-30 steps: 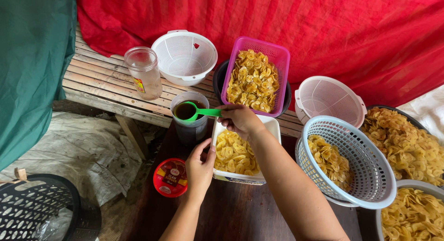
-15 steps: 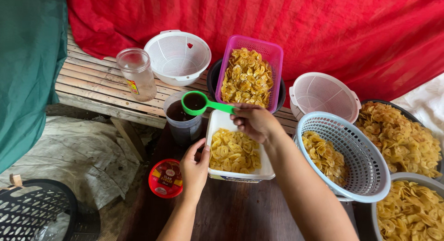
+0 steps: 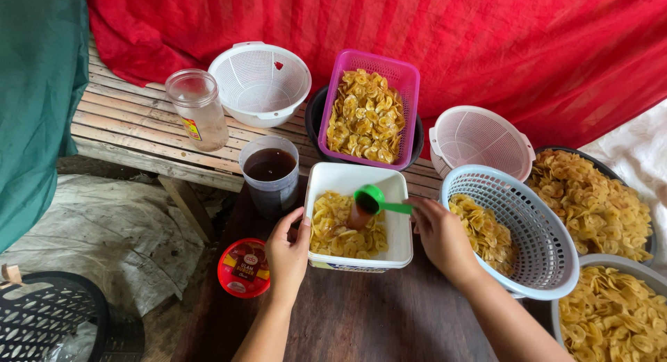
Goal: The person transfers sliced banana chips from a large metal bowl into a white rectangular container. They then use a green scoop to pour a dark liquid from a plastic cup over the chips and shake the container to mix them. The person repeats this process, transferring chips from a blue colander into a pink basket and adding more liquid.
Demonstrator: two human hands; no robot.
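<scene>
My right hand [image 3: 439, 235] grips the handle of a green scoop [image 3: 371, 198], tilted over a white rectangular tub [image 3: 358, 176] of yellow chips, and brown liquid runs from the scoop onto the chips [image 3: 344, 230]. My left hand [image 3: 287, 251] rests against the tub's left side. Just left of the tub stands a clear cup of dark brown liquid [image 3: 270, 169].
A red lid [image 3: 244, 267] lies by my left hand. On the slatted bench stand a glass jar [image 3: 198, 108], two empty white colanders [image 3: 260, 80] [image 3: 479, 141] and a purple basket of chips [image 3: 366, 115]. A pale blue basket [image 3: 517, 230] and bowls of chips [image 3: 597, 202] crowd the right.
My right hand carried the green scoop from the dark liquid cup rightward over the white tub and tipped it. My left hand stayed at the tub's side.
</scene>
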